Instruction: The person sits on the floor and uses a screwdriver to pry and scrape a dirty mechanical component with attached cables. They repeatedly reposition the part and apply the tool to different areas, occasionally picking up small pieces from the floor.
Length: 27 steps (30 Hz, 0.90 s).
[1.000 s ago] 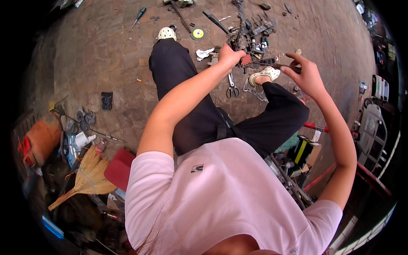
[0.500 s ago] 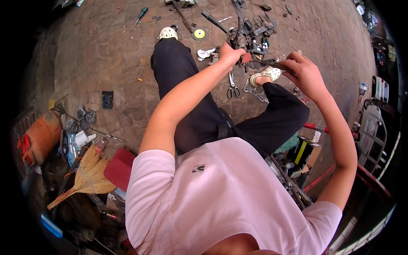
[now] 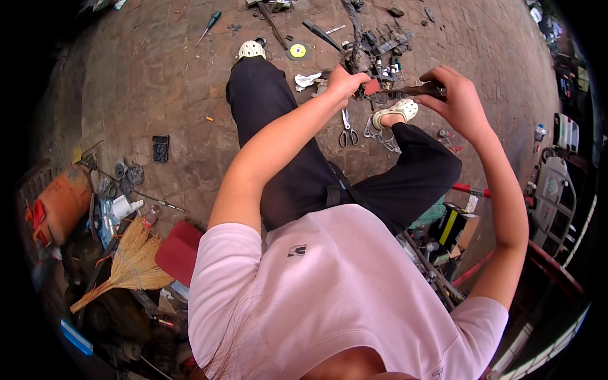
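Note:
My left hand (image 3: 345, 85) is closed on a greasy, dark metal assembly (image 3: 360, 62) in front of me, beside a red flat piece (image 3: 372, 85); its fingertips are partly hidden. My right hand (image 3: 456, 95) grips a long dark tool (image 3: 415, 90), held sideways toward that assembly. Just below lie black-handled scissors (image 3: 348, 136) and a white crumpled rag (image 3: 306, 80). Small dark metal parts (image 3: 392, 43) are scattered behind the assembly.
My shoes (image 3: 396, 113) and legs frame the work on the brick floor (image 3: 145, 76). A screwdriver (image 3: 209, 25) and yellow-centred disc (image 3: 297, 51) lie ahead. A broom (image 3: 133, 266), orange cylinder (image 3: 60, 202) and red seat (image 3: 177, 250) are at left; parked vehicles (image 3: 551, 196) at right.
My right hand has risen slightly and turned, with its fingers now wrapped further over the dark tool. My left hand stays about where it was on the assembly.

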{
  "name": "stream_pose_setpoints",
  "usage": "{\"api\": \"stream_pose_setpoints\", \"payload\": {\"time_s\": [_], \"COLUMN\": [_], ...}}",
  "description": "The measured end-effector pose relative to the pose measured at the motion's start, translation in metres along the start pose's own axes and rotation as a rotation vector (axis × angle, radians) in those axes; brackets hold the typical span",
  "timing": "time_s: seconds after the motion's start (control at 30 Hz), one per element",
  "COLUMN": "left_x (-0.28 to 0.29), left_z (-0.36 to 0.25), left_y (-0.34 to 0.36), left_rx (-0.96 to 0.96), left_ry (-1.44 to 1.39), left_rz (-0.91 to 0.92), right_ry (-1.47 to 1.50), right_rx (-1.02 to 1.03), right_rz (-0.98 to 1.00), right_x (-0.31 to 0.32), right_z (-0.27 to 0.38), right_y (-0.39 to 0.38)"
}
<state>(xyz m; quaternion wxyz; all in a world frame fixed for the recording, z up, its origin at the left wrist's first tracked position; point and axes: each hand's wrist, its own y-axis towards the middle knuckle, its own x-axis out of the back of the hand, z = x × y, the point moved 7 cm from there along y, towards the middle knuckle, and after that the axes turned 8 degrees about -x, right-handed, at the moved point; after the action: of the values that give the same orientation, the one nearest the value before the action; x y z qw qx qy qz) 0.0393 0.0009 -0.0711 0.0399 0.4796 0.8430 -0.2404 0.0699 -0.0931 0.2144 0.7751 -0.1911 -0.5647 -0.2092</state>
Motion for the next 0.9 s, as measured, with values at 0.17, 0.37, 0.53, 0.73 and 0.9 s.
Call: {"api": "stream_pose_setpoints", "payload": {"time_s": [0.17, 0.37, 0.53, 0.73, 0.9], "left_x": [-0.004, 0.004, 0.002, -0.003, 0.002], "left_z": [-0.005, 0.016, 0.008, -0.002, 0.001], "left_y": [-0.006, 0.009, 0.006, -0.001, 0.001], "left_rx": [0.023, -0.015, 0.022, -0.018, 0.014], "left_ry": [0.030, 0.012, -0.012, -0.100, -0.091], "left_rz": [0.017, -0.022, -0.018, 0.018, -0.022], "right_ry": [0.091, -0.042, -0.025, -0.105, 0.008], "right_rx": [-0.651, -0.196, -0.178, -0.370, -0.100], "right_rz": [0.231, 0.228, 0.156, 0.141, 0.226], "right_x": [-0.006, -0.007, -0.001, -0.005, -0.009], "right_z": [-0.036, -0.019, -0.011, -0.035, -0.012], "right_y": [0.000, -0.005, -0.005, -0.002, -0.009]}}
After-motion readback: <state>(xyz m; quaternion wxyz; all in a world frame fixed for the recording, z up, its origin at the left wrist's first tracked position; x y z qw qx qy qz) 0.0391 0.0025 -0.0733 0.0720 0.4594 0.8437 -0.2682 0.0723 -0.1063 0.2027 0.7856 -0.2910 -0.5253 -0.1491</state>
